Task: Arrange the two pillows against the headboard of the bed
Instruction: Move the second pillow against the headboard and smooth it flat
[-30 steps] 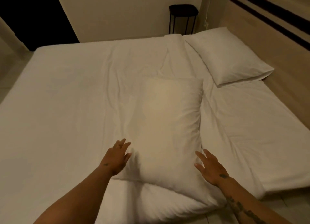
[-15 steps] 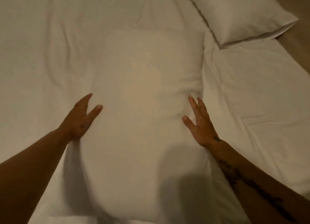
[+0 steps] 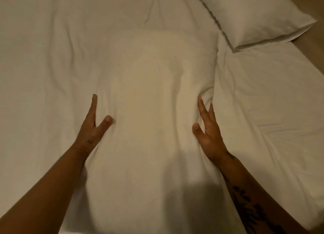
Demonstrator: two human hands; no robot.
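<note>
Both hands press against the long sides of a plump white fabric pillow point(image 3: 150, 100) that lies lengthwise on the bed in the middle of the view; the left hand point(image 3: 93, 128) lies along its left edge with the fingers stretched forward and partly sunk under the fabric, the thumb splayed out onto the pillow's top; the right hand point(image 3: 208, 135) mirrors it on the right edge, fingers straight and spread, thumb turned inward against the cloth. Neither hand is closed around anything — each is flat and open, pushing inward, so that the pillow is pinched narrower between them and creases run out from the fingertips. A small dark mark shows on the back of the left wrist; dark tattoos run along the right forearm point(image 3: 254, 207). The pillow rests on a wrinkled white bedsheet point(image 3: 43, 67), which fills the left and upper part of the view. A second white pillow in a smooth pillowcase point(image 3: 254, 14) lies flat at the upper right, set at an angle, its near corner just beside the far right corner of the first pillow — whether the two touch cannot be told. Below it a flat white sheet panel point(image 3: 271, 102) reaches the bed's right edge; a strip of tan surface point(image 3: 315, 46) shows beyond that edge. A soft shadow falls across the pillow's near end.
</note>
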